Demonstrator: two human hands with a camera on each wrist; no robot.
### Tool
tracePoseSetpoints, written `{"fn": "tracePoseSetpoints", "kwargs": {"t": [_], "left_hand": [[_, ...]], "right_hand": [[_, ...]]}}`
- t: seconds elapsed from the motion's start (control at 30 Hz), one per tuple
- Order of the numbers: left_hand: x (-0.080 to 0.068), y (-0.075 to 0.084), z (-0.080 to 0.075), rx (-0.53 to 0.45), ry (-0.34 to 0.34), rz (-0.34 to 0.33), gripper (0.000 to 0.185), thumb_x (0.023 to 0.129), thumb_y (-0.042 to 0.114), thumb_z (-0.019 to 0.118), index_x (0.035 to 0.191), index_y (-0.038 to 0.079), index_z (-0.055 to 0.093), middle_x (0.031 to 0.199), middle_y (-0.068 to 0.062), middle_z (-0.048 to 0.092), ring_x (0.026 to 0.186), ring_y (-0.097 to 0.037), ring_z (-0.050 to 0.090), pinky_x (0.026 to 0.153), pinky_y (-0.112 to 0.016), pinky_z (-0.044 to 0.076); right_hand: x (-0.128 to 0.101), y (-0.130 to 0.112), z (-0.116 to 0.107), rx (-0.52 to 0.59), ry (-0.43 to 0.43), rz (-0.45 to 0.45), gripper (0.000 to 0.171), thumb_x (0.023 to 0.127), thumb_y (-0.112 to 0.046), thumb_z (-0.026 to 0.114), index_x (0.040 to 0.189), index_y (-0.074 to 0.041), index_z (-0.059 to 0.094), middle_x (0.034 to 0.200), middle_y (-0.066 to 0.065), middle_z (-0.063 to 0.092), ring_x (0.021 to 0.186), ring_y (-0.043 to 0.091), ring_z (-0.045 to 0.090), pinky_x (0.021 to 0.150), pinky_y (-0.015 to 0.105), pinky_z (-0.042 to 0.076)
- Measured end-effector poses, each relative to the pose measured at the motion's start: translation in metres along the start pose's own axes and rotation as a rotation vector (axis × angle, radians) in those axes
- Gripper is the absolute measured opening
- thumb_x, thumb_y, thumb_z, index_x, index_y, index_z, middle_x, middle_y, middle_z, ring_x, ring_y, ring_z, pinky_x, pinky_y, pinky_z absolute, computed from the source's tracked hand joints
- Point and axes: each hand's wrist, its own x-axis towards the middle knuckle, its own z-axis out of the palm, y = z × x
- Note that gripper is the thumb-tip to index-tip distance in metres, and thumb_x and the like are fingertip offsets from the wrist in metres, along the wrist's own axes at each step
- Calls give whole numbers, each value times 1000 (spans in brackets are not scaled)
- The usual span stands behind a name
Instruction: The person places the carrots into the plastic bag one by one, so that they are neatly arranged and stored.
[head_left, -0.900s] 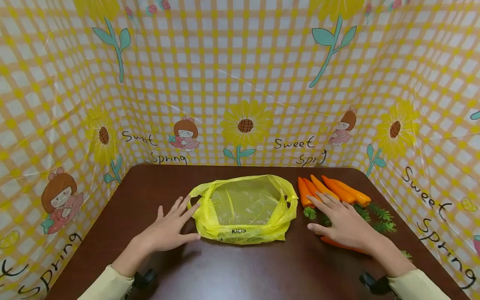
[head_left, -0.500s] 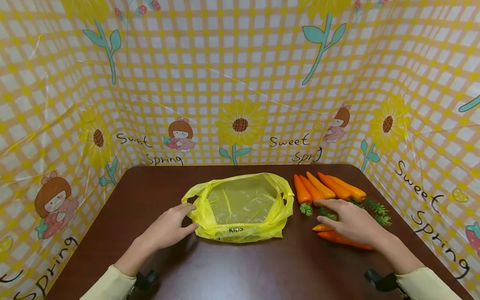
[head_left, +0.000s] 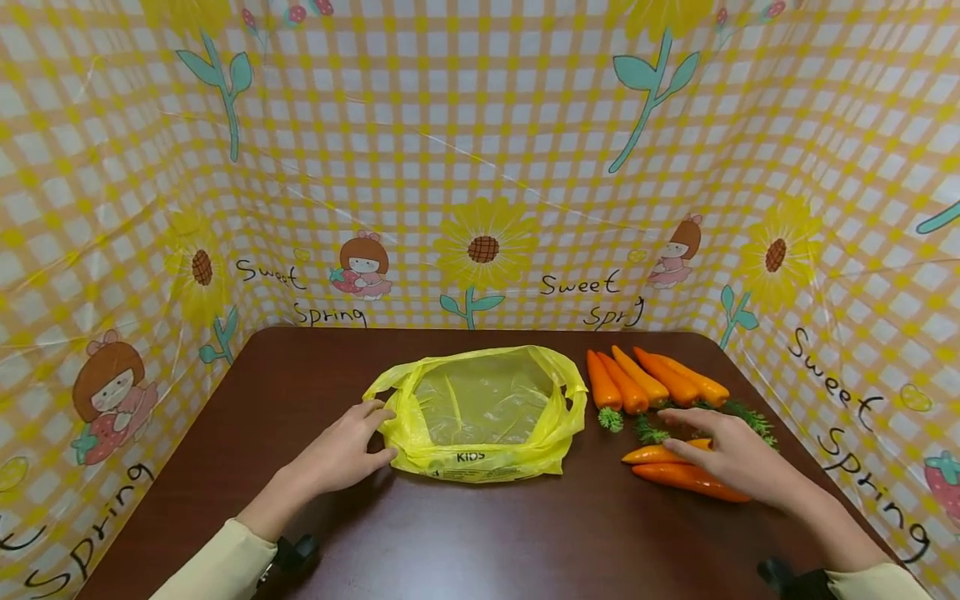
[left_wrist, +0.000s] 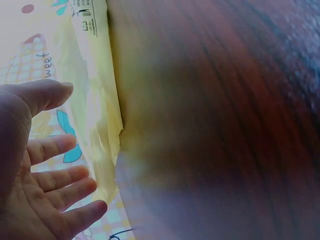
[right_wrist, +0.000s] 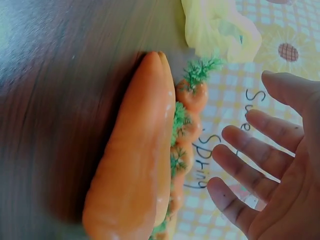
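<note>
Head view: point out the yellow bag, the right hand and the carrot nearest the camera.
Yellow bag point(head_left: 491, 467), head view: front wall.
Right hand point(head_left: 733, 452), head view: back of the hand.
Nearest carrot point(head_left: 686, 481), head view: mid-body.

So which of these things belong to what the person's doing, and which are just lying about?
Likely part of the job:
yellow bag, mouth open, beside the left hand
two front carrots, nearest the right hand
back row of carrots, probably too

Just surroundings:
dark table
patterned cloth behind and at the sides
</note>
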Motion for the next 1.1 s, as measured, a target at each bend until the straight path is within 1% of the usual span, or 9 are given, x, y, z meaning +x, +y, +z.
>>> {"fn": "tracePoseSetpoints", "kwargs": {"t": [0.23,0.3,0.37,0.47,0.53,0.7,0.83,1.03,1.1], "left_hand": [[3,3,4,2,2,11,61,93,38,71,144,9,54,154,-19,42,142,-37,42,107,-54,43],[5,5,6,2,-11,10,63,93,40,70,146,10,53,156,-19,40,142,-36,42,105,-53,45],[6,8,8,5,-27,8,64,93,41,69,147,11,52,157,-19,39,143,-35,42,103,-53,47],[6,10,8,13,-41,12,66,93,42,69,148,10,50,157,-20,37,142,-36,42,101,-53,48],[7,10,6,20,-38,9,67,94,42,69,149,10,49,157,-20,37,142,-37,43,102,-53,48],[9,10,-1,27,-44,-13,70,94,41,69,150,9,46,157,-22,37,139,-39,46,105,-55,44],[9,10,2,11,-79,-26,70,93,41,70,151,8,45,157,-23,37,137,-40,48,106,-55,44],[12,11,10,-6,-112,-28,74,92,42,71,151,8,45,158,-21,37,142,-38,43,109,-54,41],[12,11,12,-7,-118,-28,74,91,42,71,152,7,44,158,-21,37,144,-37,41,110,-54,40]], "right_hand": [[-17,10,-12,8,-6,83,49,97,-42,66,139,-17,61,132,12,66,115,37,61,74,37,52],[-23,14,-15,-6,-7,99,49,97,-41,67,139,-17,61,132,13,65,100,30,64,69,33,50],[-29,18,-17,-21,-2,106,48,97,-40,68,138,-17,62,131,13,66,95,17,64,67,31,48],[-38,23,-18,-15,11,119,46,97,-37,68,138,-17,62,119,9,67,79,3,56,59,27,43],[-41,26,-17,9,22,125,45,97,-34,68,138,-17,61,114,6,67,81,1,56,58,26,43],[-46,30,-11,81,3,180,50,99,-35,66,142,-12,57,110,6,68,77,5,61,58,27,47],[-50,32,-8,103,-13,215,52,99,-37,65,141,-8,57,97,2,65,69,7,55,56,26,42],[-58,44,-11,117,4,197,47,99,-35,66,138,-10,59,80,-2,58,53,8,42,49,29,33],[-60,49,-11,125,1,192,47,98,-33,67,138,-9,59,76,-2,58,53,8,43,49,29,32]]}}
